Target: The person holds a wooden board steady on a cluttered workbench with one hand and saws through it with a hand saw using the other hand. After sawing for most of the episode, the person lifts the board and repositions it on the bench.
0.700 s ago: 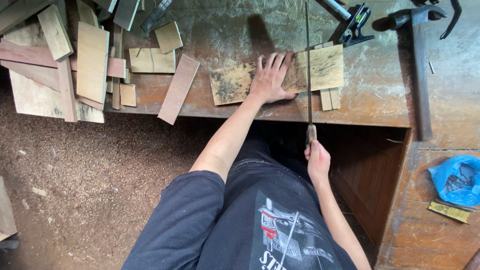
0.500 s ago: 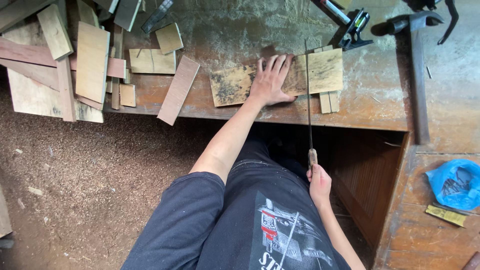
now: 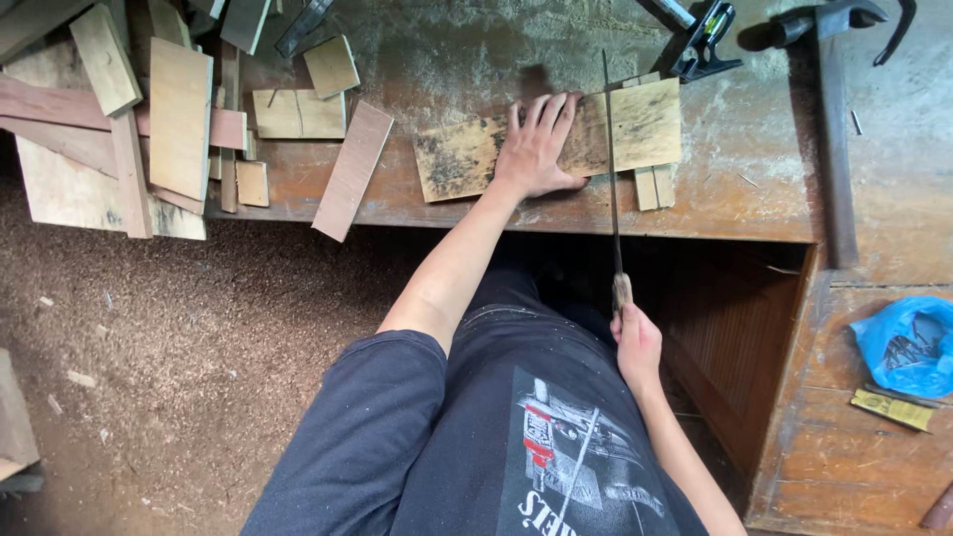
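A stained plywood board [image 3: 467, 159] lies flat on the worn workbench [image 3: 754, 179]. My left hand [image 3: 536, 149] presses down on the board's middle with fingers spread. My right hand [image 3: 635, 342] grips the wooden handle of a hand saw [image 3: 611, 169], below the bench edge. The thin saw blade runs up across the board just to the right of my left hand. Two narrow wood strips [image 3: 650, 184] sit under the board's right part.
Many wood offcuts [image 3: 179, 114] are piled at the bench's left end, one plank [image 3: 352, 169] overhanging the edge. A hammer [image 3: 834, 129] and a black clamp [image 3: 700, 40] lie at the top right. A blue plastic bag [image 3: 908, 342] rests at right. Sawdust covers the floor [image 3: 199, 337].
My right hand has drawn the saw back toward me, so the handle is further below the bench edge. My left hand stays on the board.
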`<state>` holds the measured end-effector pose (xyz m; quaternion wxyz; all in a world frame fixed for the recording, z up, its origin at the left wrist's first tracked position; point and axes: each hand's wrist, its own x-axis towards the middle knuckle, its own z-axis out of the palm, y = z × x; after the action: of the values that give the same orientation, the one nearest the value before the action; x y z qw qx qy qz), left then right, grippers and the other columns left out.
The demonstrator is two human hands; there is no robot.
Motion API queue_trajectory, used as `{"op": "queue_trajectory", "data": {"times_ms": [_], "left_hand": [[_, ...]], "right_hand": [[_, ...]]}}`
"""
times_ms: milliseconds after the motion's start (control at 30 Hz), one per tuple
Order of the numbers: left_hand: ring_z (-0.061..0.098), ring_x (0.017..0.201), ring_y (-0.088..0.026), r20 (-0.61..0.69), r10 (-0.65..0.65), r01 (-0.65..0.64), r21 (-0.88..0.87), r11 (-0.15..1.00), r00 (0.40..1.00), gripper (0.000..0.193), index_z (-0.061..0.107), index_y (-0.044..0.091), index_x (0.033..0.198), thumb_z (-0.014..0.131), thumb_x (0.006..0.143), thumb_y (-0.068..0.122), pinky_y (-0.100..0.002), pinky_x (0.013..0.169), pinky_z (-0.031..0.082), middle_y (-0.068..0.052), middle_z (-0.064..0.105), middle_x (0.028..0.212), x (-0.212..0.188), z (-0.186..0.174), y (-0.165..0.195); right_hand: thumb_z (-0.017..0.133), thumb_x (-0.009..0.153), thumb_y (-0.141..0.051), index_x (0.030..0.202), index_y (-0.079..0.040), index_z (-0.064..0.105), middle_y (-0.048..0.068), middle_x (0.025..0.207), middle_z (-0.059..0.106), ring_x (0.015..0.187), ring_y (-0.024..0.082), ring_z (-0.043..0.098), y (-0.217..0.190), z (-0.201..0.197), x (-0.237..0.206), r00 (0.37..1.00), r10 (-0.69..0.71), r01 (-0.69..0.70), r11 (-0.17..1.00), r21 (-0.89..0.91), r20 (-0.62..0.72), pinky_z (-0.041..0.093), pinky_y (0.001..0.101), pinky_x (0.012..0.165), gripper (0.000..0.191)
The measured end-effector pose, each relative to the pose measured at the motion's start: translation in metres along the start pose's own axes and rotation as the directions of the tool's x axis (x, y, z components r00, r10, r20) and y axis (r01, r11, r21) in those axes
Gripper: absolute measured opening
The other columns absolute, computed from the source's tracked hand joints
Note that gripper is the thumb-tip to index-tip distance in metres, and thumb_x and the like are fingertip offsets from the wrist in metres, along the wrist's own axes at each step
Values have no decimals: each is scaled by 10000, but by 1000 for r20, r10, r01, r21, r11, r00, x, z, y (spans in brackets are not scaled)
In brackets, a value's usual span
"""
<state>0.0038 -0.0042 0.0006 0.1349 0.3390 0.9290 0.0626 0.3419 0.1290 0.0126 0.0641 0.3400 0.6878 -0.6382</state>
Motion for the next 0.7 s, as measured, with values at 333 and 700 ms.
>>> {"op": "queue_trajectory", "data": {"times_ms": [333,700], "left_hand": [[259,1467,-314,45,8,-9,30,1000,999,1251,334,41,1507,765,616,806,-665,1185,204,-137,301,1555,6,5,-1],[271,1482,-306,-3,29,-29,22,999,1000,1280,276,42,1542,777,641,802,-666,1202,244,-133,311,1571,5,2,-1]], "right_hand": [[421,1112,-358,766,-62,570,-26,646,506,587,60,454,0,-5,1,1000,-14,14,999,-44,10,380,238,556,479],[408,1132,-378,804,-51,560,-21,675,500,618,67,451,-24,9,34,999,-29,29,999,26,13,372,244,570,488]]}}
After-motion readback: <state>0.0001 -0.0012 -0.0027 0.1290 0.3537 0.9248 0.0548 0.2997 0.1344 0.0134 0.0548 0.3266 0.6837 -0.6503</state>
